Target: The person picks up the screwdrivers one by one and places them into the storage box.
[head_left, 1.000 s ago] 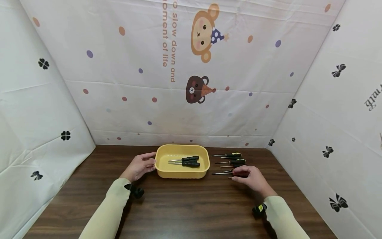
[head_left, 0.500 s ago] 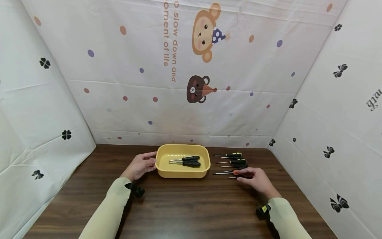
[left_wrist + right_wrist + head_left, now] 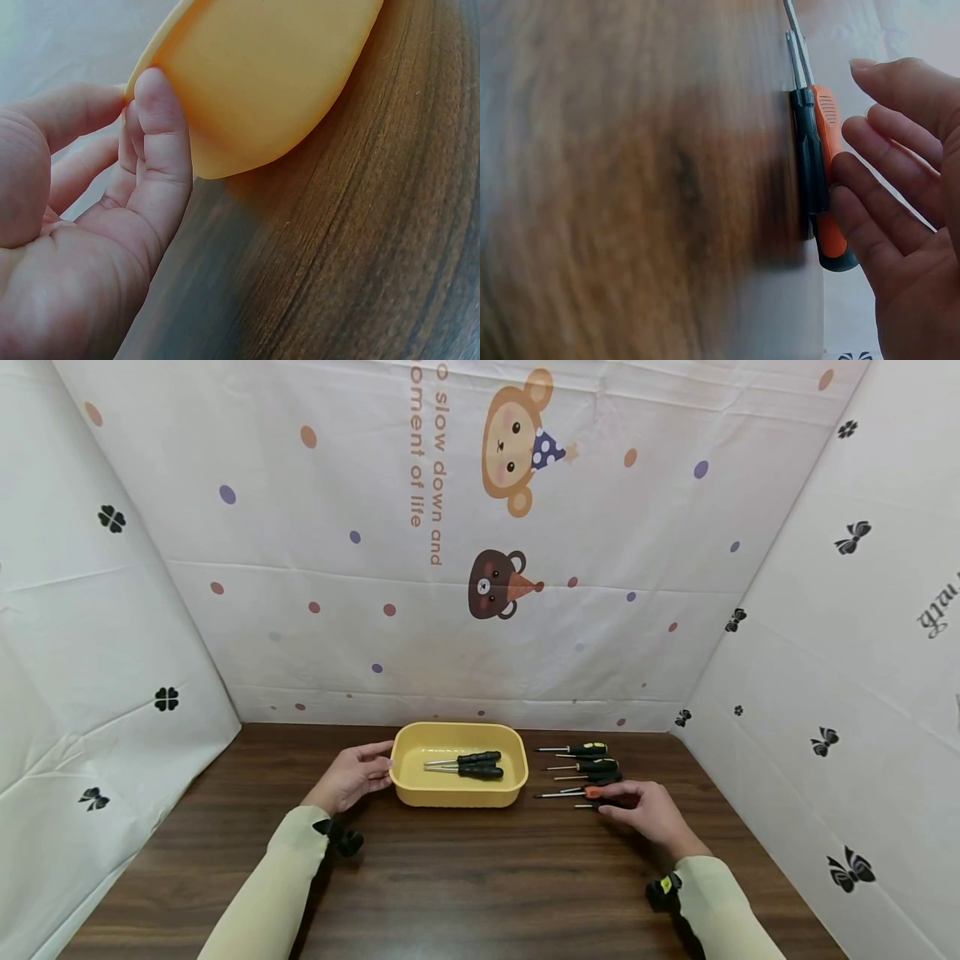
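A yellow plastic box [image 3: 457, 799] holds black-handled screwdrivers [image 3: 480, 772], lying with their shafts pointing left. My left hand [image 3: 351, 779] is at the box's left end, its fingertips touching the rim and outer wall. In the left wrist view those fingers [image 3: 161, 127] lie fairly straight against the yellow wall. My right hand [image 3: 648, 814] is over the nearest tools, beside an orange-and-black screwdriver [image 3: 827, 120] and a black-handled screwdriver [image 3: 806, 150]. Its fingers are spread and loosely bent, with the fingertips at the handles; whether they touch them is unclear.
More screwdrivers lie in a row right of the box, including a black-and-yellow one [image 3: 588, 749] at the back and another black-and-yellow one [image 3: 597, 766] nearer. The dark wooden table [image 3: 465, 877] meets a printed white cloth [image 3: 330, 635] behind, with cloth walls at both sides.
My right hand has drawn back slightly to the right, so the orange handle now shows in the head view. The left hand and box stay in place.
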### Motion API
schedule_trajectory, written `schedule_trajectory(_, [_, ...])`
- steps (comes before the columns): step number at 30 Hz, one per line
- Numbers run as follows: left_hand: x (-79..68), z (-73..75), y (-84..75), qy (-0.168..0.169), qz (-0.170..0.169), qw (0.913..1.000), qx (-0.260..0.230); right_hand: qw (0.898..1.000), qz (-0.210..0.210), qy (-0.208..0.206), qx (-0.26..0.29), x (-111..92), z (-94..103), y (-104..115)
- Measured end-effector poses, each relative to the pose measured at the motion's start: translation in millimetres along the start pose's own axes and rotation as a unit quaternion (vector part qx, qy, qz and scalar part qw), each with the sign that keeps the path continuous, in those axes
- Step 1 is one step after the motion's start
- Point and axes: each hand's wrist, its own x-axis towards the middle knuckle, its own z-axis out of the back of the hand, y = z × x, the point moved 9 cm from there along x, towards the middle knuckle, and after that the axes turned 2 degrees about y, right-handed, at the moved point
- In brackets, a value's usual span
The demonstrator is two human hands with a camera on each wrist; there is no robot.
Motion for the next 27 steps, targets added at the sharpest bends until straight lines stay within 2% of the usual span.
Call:
schedule_trajectory(10, [0.3, 0.1, -0.6, -0.003, 0.004, 1.0, -0.003, 0.998, 0.008, 0.001, -0.056, 0.2, 2.9, -0.1])
schedule_trajectory(27, [1.1, 1.3, 0.9, -0.007, 0.011, 0.9999, -0.004, 0.996, -0.017, 0.028, -0.085, 0.8, -2.4, -6.9])
